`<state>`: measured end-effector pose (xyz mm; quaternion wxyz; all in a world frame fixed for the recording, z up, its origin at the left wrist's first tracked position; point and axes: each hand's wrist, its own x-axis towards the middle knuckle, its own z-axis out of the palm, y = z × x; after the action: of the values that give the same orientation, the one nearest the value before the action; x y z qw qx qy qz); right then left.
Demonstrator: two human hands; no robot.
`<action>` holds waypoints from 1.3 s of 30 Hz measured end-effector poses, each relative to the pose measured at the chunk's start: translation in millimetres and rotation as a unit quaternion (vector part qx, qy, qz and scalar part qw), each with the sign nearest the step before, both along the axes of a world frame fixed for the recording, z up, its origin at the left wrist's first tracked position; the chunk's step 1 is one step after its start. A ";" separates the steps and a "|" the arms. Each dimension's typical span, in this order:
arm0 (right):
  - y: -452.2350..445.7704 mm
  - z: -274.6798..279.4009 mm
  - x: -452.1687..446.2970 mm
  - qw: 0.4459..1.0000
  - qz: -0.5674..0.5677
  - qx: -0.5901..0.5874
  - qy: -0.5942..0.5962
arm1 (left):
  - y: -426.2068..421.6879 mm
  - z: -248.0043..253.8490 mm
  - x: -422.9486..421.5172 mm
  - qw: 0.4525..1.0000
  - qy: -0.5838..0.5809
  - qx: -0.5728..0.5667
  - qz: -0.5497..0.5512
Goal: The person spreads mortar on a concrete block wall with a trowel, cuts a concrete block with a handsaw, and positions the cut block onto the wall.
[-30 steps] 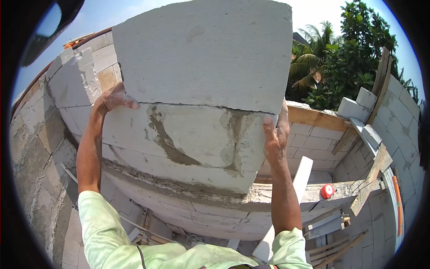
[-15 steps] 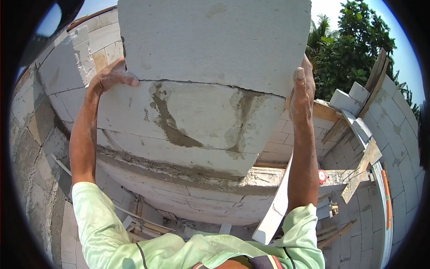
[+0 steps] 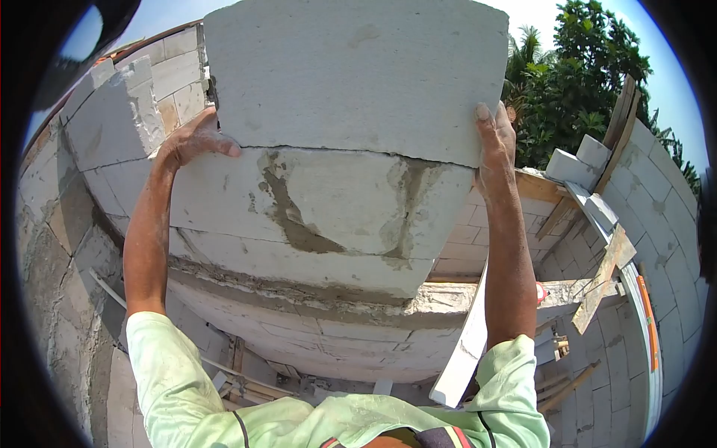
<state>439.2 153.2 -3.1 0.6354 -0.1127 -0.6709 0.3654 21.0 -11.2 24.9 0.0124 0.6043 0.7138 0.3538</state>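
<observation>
A large pale grey lightweight concrete block [image 3: 351, 82] rests on top of the block wall [image 3: 336, 198], with a thin dark joint line along its lower edge. My left hand [image 3: 198, 140] grips the block's left end at the lower corner, its thumb reaching toward the joint. On the opposite end, my right hand [image 3: 496, 142] presses with the thumb on the front face edge; its other fingers are partly hidden behind. Grey mortar smears [image 3: 291, 216] mark the wall face under the block.
A mortar-covered ledge [image 3: 299, 287] runs below. To the right are a leaning white board [image 3: 463, 347], a wooden plank [image 3: 601, 280], an orange tool [image 3: 647, 321] on a long metal bar, and small blocks [image 3: 567, 166]. Trees [image 3: 590, 82] stand behind.
The block, wall and surroundings have shifted slightly in view as the head moved. Both hands stay on the block's ends, the right thumb a little farther onto the face.
</observation>
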 end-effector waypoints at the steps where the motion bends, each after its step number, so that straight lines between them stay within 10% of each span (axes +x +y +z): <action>1: -0.2 0.2 -0.2 1.000 0.010 -0.005 0.008 | -0.6 3.1 1.3 0.999 -0.022 -0.033 0.008; 39: -1.7 -3.3 4.0 1.000 0.015 -0.022 -0.014 | 4.4 -2.1 -9.5 0.999 -0.029 -0.022 -0.012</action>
<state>443.2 151.5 -6.4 0.6181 -0.1214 -0.6731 0.3876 11.5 -6.8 22.8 0.0506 0.6022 0.7132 0.3551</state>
